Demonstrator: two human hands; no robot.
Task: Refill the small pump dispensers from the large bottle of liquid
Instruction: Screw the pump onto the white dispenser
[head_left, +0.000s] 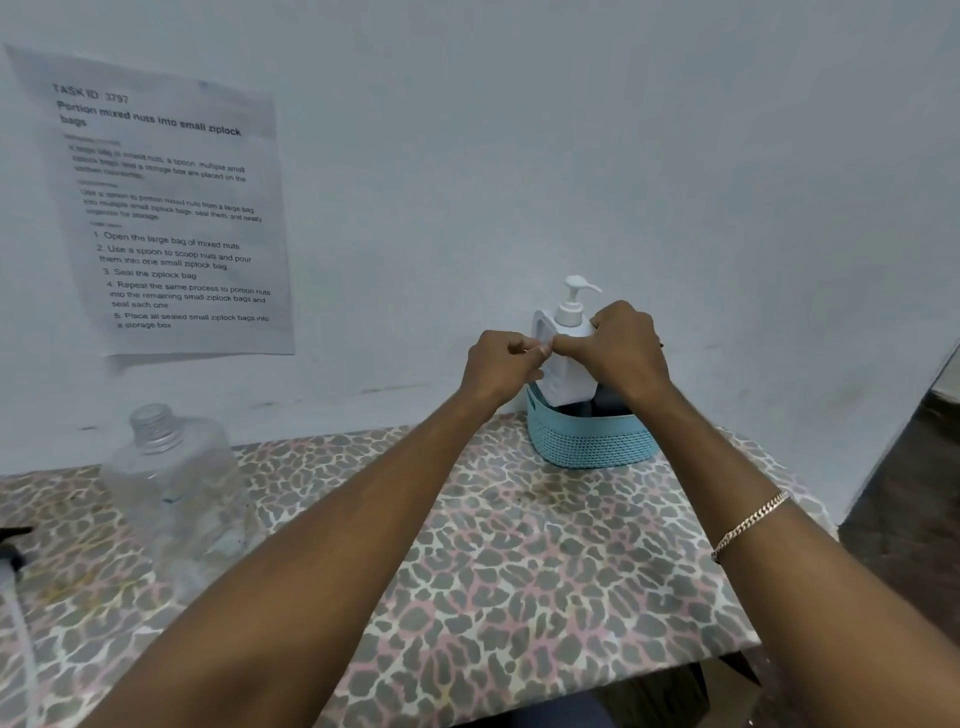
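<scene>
Left hand (501, 364), right hand (626, 348) apparently grip one dispenser (570, 382).

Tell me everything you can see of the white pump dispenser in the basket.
The white pump dispenser is opaque plastic, with a handle loop on its left shoulder and its pump head on, nozzle pointing right. It stands tilted in the teal basket. The right hand grips its shoulder; the left hand pinches its left edge.

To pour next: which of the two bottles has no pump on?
The clear bottle at left: its threaded neck is bare; the white bottle has a pump.
</scene>
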